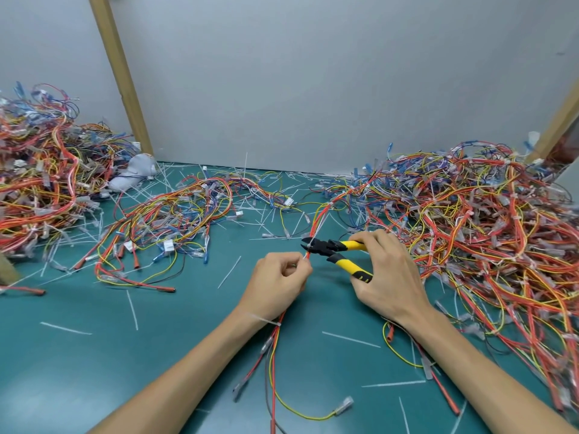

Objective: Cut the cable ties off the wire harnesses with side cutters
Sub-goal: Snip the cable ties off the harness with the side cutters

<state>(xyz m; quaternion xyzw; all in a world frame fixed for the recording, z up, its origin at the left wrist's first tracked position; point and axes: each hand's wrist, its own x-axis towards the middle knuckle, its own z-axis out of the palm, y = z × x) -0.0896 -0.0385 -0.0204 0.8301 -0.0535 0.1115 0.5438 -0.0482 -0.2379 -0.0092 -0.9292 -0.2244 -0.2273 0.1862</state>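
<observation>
My left hand [277,281] pinches a red and yellow wire harness [318,219] that runs from below my wrist up toward the right pile. My right hand [388,277] grips the yellow handles of the side cutters [332,249]. Their black jaws point left and sit around the harness at a white cable tie [308,245], just above my left fingertips. Another white cable tie [266,321] wraps the same harness under my left wrist.
Big tangles of harnesses lie at the left [40,183], the middle back [175,214] and the right [485,230] of the green mat [94,355]. Cut white tie pieces [351,339] are scattered over it. Two wooden posts [119,73] lean on the grey wall.
</observation>
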